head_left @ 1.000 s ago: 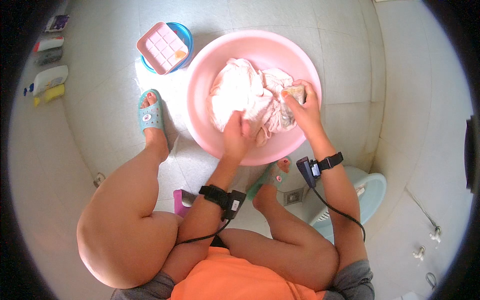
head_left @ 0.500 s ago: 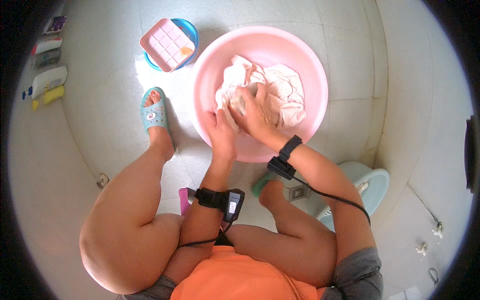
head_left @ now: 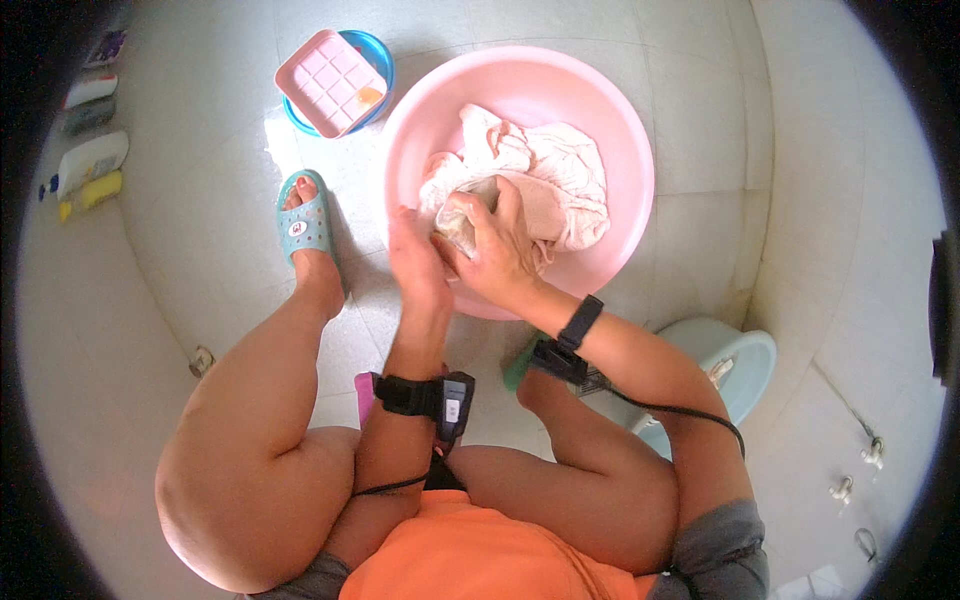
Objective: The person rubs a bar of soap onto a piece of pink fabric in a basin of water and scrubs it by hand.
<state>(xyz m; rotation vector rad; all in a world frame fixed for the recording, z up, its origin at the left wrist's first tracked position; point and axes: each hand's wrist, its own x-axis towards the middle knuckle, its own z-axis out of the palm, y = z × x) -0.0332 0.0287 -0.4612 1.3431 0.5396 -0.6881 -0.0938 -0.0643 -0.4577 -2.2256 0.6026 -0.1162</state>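
Note:
A large pink basin (head_left: pixel 625 235) stands on the floor in front of me, with a wet pale pink cloth (head_left: pixel 570 165) bunched inside. My right hand (head_left: pixel 500 245) curls around a pale, partly see-through, block-like thing (head_left: pixel 458 232) and presses it over the cloth's left side. Its kind is not clear, since the fingers cover much of it. Close by, at the basin's near left rim, is my left hand (head_left: pixel 417 265), smeared by motion. Whether its fingers grip the cloth edge cannot be seen.
Beyond my sandaled left foot (head_left: pixel 308 222) a square pink tray (head_left: pixel 325 80) rests on a blue basin (head_left: pixel 382 65). A pale green basin (head_left: pixel 765 365) stands at right. Several bottles (head_left: pixel 92 160) line the left wall; hooks (head_left: pixel 873 452) are on the right wall.
Both hands have shifted left and slightly nearer to me, the right one with the pale thing in it. My left hand has moved away from the cloth's middle toward the basin rim.

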